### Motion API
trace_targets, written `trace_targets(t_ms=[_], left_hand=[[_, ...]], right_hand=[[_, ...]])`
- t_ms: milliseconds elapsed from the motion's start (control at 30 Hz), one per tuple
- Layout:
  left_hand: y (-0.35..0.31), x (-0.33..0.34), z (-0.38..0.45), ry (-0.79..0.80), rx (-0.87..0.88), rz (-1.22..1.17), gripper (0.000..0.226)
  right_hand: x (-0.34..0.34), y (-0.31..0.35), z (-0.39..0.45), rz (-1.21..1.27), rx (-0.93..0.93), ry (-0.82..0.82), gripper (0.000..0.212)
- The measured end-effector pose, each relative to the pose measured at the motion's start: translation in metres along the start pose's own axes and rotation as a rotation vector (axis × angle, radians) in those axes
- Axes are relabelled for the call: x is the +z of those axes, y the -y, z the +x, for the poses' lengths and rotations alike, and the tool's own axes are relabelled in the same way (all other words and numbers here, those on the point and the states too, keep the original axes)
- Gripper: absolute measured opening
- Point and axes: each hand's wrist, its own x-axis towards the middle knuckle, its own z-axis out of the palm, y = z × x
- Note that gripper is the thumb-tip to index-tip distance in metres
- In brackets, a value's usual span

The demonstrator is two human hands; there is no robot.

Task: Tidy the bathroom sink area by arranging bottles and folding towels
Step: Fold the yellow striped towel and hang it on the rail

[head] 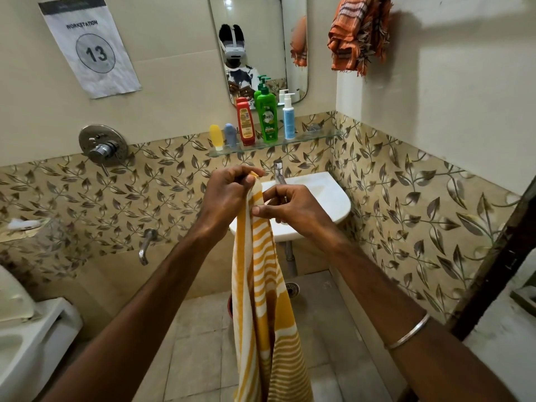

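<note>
1. Towel (265, 285): hangs lengthwise before the sink (333, 198), likely to align its edges for folding.
2. Left hand (224, 195): grips its top corner.
3. Right hand (290, 206): pinches the adjacent edge.

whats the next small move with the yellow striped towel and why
Probably slide the right hand along the top edge, away from the left hand, to spread the yellow striped towel. Both hands pinch it close together, so it hangs bunched and narrow, too gathered to fold.
</note>
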Motion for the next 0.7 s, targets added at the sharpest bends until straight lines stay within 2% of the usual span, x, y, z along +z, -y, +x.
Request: trace_targets(t_ms=[100, 300, 533, 600, 700], left_hand=[[-0.003, -0.002, 0.001, 0.004, -0.007, -0.010, 0.026], [-0.004, -0.008, 0.004, -0.067, -0.017, 0.004, 0.028], [0.004, -0.013, 0.007, -0.224, -0.033, 0.006, 0.025], [0.003, -0.014, 0.008, -0.272, -0.061, -0.008, 0.024], [0.003, -0.019, 0.013, -0.316, -0.123, -0.066, 0.025]], right_hand=[[0.004, -0.003, 0.000, -0.099, 0.006, 0.033, 0.015], [0.009, -0.006, -0.003, -0.131, 0.011, 0.090, 0.025], [0.013, -0.012, -0.010, -0.276, 0.098, 0.155, 0.018], [0.016, -0.017, -0.012, -0.289, 0.059, 0.106, 0.017], [0.020, -0.024, -0.018, -0.081, -0.002, -0.144, 0.016]])
